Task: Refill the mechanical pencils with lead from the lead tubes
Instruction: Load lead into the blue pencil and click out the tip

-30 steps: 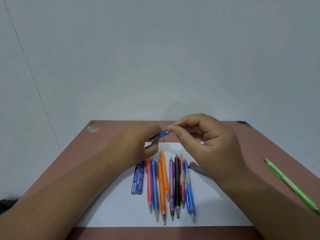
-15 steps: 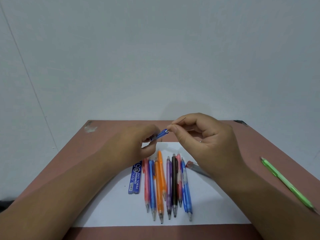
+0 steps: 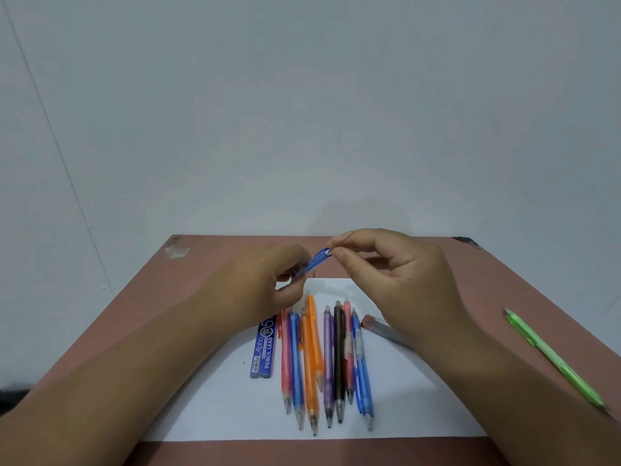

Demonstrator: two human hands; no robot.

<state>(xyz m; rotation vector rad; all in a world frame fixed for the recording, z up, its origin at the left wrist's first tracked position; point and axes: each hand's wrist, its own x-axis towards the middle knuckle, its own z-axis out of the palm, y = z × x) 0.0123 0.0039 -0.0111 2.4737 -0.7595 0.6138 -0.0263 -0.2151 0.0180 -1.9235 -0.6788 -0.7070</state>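
My left hand (image 3: 265, 284) grips a blue mechanical pencil (image 3: 314, 262), its open back end tilted up to the right. At that open end my right hand (image 3: 396, 280) pinches a thin lead (image 3: 346, 237) between thumb and forefinger. Below my hands several mechanical pencils (image 3: 322, 361) lie side by side on a white sheet (image 3: 215, 398), tips toward me. A blue lead tube (image 3: 264, 349) marked PENCIL LEAD lies left of them. A clear lead tube with a red cap (image 3: 379, 326) lies to their right, partly hidden by my right wrist.
A green mechanical pencil (image 3: 554, 358) lies alone on the brown table (image 3: 487, 297) at the right. The table's far edge meets a pale wall. A patch of worn paint (image 3: 176, 250) marks the far left corner.
Both hands have stayed together above the pencils. The blue pencil's back end has tilted a little higher, with the lead still at its opening.
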